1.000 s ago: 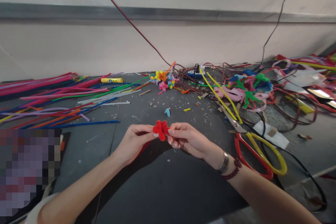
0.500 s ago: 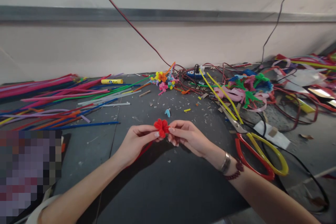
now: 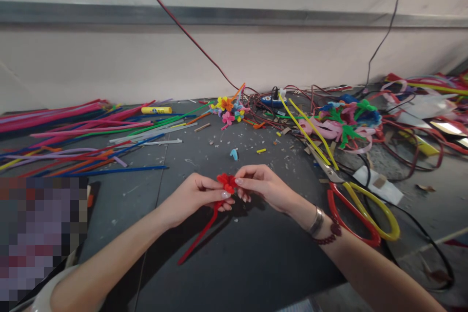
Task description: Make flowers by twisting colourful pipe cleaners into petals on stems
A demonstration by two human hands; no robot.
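Observation:
A red pipe-cleaner flower [image 3: 226,181] is held between both my hands above the dark table [image 3: 237,263]. My left hand [image 3: 195,195] pinches it just below the bloom, and the red stem [image 3: 199,236] slants down to the left from there. My right hand [image 3: 261,186] pinches the petals from the right with its fingertips. A metal bangle and a dark bead bracelet [image 3: 321,229] sit on my right wrist.
Several loose pipe cleaners [image 3: 80,141] lie at the left with a yellow glue stick [image 3: 156,110]. Small finished flowers [image 3: 228,109] and a power strip [image 3: 273,100] lie at the back. Red-and-yellow scissors [image 3: 356,209] and tangled cords lie at the right.
The flower has tipped so its stem now shows, slanting down left. My left fingers have closed lower round it. Both hands have stayed in about the same place.

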